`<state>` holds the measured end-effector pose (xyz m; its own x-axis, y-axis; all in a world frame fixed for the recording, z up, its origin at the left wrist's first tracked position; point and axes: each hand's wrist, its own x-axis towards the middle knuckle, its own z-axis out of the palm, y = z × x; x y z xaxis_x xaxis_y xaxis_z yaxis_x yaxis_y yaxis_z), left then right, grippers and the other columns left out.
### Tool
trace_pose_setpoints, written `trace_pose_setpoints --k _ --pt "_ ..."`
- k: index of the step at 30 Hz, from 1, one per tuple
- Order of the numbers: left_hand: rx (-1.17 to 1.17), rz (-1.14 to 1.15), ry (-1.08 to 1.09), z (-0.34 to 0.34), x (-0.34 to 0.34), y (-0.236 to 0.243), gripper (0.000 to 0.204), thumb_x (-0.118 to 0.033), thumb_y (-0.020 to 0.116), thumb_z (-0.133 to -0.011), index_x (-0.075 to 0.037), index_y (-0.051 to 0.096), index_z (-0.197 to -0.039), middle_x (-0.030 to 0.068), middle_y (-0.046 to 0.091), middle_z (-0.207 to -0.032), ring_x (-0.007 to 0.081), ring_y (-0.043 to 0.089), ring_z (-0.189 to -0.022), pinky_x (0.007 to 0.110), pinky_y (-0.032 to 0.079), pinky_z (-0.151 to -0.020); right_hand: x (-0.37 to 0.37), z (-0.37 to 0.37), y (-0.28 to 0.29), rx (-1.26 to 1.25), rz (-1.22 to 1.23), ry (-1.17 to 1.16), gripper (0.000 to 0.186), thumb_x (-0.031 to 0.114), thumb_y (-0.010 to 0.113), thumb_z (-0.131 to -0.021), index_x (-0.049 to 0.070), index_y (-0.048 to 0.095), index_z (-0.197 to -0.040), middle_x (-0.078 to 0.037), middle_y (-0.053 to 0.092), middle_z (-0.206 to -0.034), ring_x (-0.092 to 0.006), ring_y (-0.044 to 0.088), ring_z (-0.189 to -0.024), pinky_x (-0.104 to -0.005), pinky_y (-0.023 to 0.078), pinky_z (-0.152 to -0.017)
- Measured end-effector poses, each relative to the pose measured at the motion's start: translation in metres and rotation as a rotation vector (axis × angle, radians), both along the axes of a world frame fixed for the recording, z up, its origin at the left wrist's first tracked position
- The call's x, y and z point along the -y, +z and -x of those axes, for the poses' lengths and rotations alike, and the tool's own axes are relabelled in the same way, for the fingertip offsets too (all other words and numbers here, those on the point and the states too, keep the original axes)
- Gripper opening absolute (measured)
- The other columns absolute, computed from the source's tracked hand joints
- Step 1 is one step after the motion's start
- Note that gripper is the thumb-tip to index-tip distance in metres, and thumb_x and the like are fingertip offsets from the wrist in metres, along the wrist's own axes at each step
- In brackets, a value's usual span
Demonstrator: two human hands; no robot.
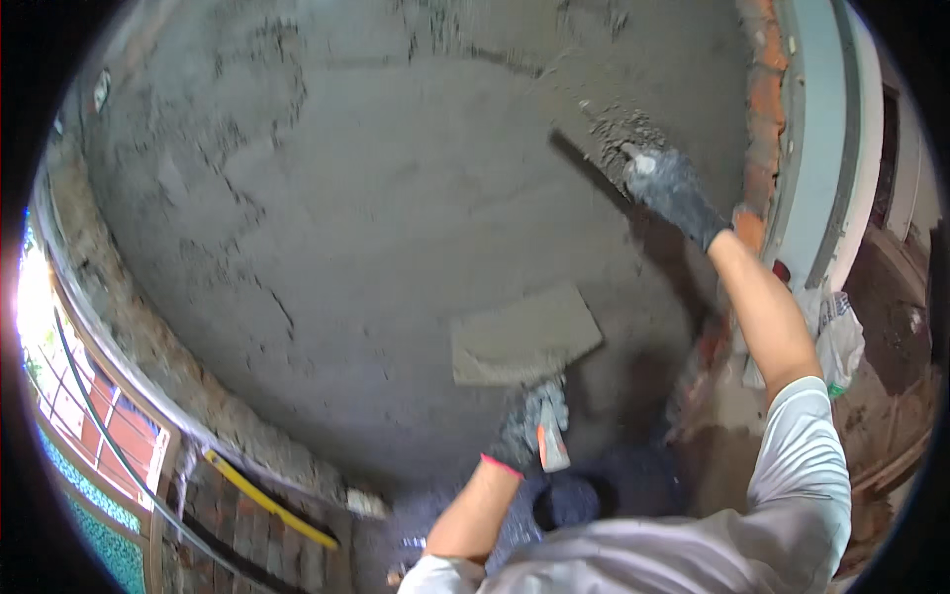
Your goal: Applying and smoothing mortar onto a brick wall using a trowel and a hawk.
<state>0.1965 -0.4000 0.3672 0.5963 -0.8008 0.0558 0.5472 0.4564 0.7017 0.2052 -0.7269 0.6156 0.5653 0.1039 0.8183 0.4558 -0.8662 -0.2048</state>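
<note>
My right hand (675, 193), in a dark, mortar-smeared glove, is closed round the handle of a plastering trowel at the upper right. The trowel's blade (589, 168) shows as a thin dark strip close to the wall. A rough clump of wet mortar (633, 129) lies beside it. Lower down, my left hand (532, 428), also gloved, grips a flat rectangular mortar board (524, 342) coated with grey mortar. An orange and white handle end (552, 445) sticks out of that fist. Both tools are before a wall (396, 228) spread with grey mortar, uneven and cracked at the left.
Exposed red brick (765, 109) edges the wall on the right, with a pale frame (821, 129) beyond. White sacks (839, 342) stand at the right. At the lower left are a yellow level (269, 498), a hose (109, 436) and a window grille (109, 416).
</note>
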Motion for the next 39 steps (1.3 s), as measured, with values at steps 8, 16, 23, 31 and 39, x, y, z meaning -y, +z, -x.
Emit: trace_pose_setpoints --k 8,16,23,31,39 --pt "0.092 -0.182 0.313 -0.013 -0.012 0.080 0.016 -0.017 0.060 -0.085 -0.005 0.057 -0.095 0.0055 0.056 -0.067 0.0195 0.055 -0.052 0.032 0.048 -0.046 -0.115 0.068 -0.088 -0.149 0.700 -0.271 0.044 0.017 0.058 -0.074 0.004 0.058 -0.116 -0.011 0.065 -0.091 -0.0280 0.063 -0.077 -0.0422 0.049 -0.063" --pt "0.887 -0.374 0.402 -0.023 0.002 0.125 0.006 -0.011 0.058 -0.082 -0.004 0.057 -0.081 0.0074 0.053 -0.067 0.0195 0.055 -0.052 0.032 0.045 -0.043 -0.143 0.043 -0.039 0.271 0.718 -0.313 0.044 0.016 0.060 -0.070 0.002 0.059 -0.112 -0.008 0.061 -0.073 -0.0248 0.060 -0.060 -0.0394 0.044 -0.051" --pt "1.306 -0.400 0.403 -0.029 0.024 0.082 0.010 -0.012 0.061 -0.083 -0.004 0.057 -0.088 0.0062 0.055 -0.065 0.0172 0.055 -0.052 0.031 0.045 -0.045 -0.114 -0.015 0.087 0.531 0.788 -0.525 0.032 0.016 0.055 -0.075 -0.001 0.059 -0.102 -0.012 0.064 -0.074 -0.0289 0.062 -0.066 -0.0424 0.047 -0.057" --pt "0.133 -0.118 0.160 -0.022 0.039 0.102 0.007 -0.013 0.060 -0.085 -0.006 0.058 -0.086 0.0054 0.057 -0.069 0.0194 0.056 -0.055 0.034 0.049 -0.050 -0.173 -0.065 0.271 0.057 0.889 -0.539 0.022 0.017 0.053 -0.073 0.006 0.067 -0.084 -0.020 0.065 -0.082 -0.0328 0.064 -0.078 -0.0446 0.050 -0.070" --pt "0.427 -0.042 0.243 -0.015 0.042 0.090 0.010 -0.014 0.057 -0.086 -0.005 0.058 -0.090 0.0052 0.054 -0.067 0.0199 0.053 -0.052 0.034 0.043 -0.046 -0.081 -0.067 0.336 0.029 0.858 -0.558 0.023 0.019 0.058 -0.071 0.001 0.067 -0.083 -0.015 0.067 -0.075 -0.0257 0.066 -0.065 -0.0396 0.052 -0.062"
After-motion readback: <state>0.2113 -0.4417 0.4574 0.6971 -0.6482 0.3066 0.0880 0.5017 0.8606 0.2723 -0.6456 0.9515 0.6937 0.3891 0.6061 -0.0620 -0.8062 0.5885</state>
